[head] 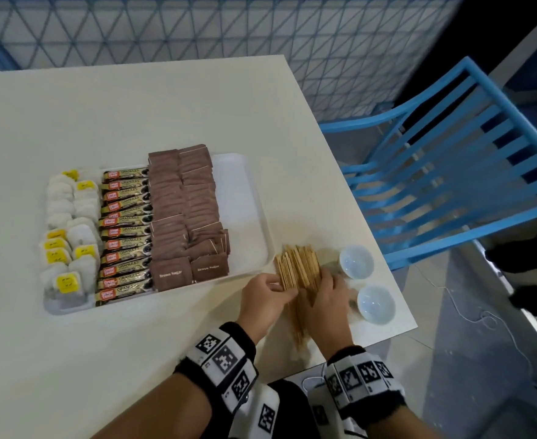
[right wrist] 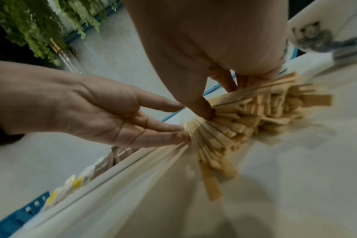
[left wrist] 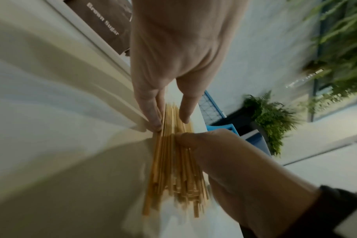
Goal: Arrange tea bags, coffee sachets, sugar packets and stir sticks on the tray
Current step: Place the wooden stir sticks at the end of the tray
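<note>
With our left hand (head: 262,299) fingers straight against the stir sticks (head: 298,274) and right hand (head: 325,301) gripping them on the table (head: 134,115), we judge they next go to the tray (head: 245,198) gap at 11 o'clock.

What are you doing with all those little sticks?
A person is gathering a bundle of wooden stir sticks on the table, the left hand and right hand pressing in from either side. The white tray beside them already holds tea bags, coffee sachets and brown sugar packets. One strip of tray is bare.
</note>
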Action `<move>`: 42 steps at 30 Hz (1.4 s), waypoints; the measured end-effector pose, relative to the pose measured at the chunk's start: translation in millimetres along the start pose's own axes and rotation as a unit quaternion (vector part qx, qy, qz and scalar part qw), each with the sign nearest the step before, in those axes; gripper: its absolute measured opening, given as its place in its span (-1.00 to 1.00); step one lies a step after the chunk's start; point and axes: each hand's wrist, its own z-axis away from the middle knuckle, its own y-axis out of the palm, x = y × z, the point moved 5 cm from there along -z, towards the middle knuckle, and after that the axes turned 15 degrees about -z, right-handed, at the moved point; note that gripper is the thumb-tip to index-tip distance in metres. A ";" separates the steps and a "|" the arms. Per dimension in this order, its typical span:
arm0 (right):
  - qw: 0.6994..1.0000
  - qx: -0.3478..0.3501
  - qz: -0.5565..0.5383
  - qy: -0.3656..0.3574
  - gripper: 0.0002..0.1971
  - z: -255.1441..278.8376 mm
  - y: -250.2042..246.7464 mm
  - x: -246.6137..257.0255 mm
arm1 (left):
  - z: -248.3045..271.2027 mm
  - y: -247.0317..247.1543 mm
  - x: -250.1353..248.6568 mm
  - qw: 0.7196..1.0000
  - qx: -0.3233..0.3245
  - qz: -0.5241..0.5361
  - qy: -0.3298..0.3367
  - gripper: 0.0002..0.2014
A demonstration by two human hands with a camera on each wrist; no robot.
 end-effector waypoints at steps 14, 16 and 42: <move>0.979 0.118 -0.139 0.090 -0.82 -7.8 16.5 18.3 | -10.8 8.3 -8.1 0.998 -0.040 0.044 -0.033 -0.92; 0.975 0.128 -0.145 0.105 -0.81 -10.5 19.5 18.4 | -9.4 8.4 -9.9 0.998 -0.040 0.039 -0.031 -0.86; 0.937 0.157 -0.290 0.117 -0.86 3.6 16.1 28.2 | 8.7 10.3 -11.7 0.998 0.024 0.043 -0.046 -0.61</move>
